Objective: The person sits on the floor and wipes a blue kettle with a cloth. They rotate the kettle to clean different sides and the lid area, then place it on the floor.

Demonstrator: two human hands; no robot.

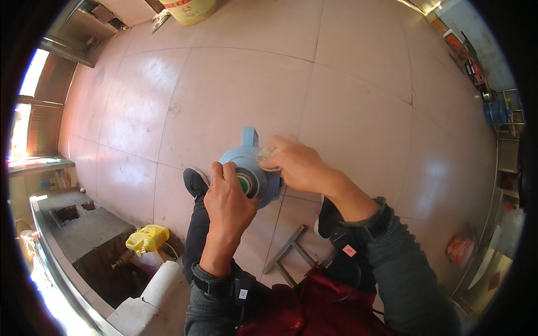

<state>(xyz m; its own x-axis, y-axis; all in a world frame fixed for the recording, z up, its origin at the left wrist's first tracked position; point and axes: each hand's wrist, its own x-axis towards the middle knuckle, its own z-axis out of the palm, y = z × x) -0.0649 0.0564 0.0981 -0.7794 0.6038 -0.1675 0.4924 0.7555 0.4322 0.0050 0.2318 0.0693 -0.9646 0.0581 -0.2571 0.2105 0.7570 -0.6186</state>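
A light-blue round vessel (pixel 264 191), possibly a thermos flask, is in front of me between my legs. A squared blue lug (pixel 249 137), perhaps a handle, sticks out on its far side. Its dark round neck ring (pixel 252 181) has green inside. My left hand (pixel 230 195) grips the vessel at the neck, covering part of it. In my right hand (pixel 300 164) is a pale crumpled cloth (pixel 267 158), pressed against the vessel's upper right side. The fingers of that hand are slightly blurred. I cannot tell what the vessel's base rests on.
Pink floor tiles (pixel 248 92) spread ahead. A metal stool frame (pixel 290 252) lies near my right foot. At left are a yellow plastic jug (pixel 149 238), a concrete ledge (pixel 90 231) and a pit. A yellow bucket (pixel 189 10) stands at the far side; shelves (pixel 508 155) line the right.
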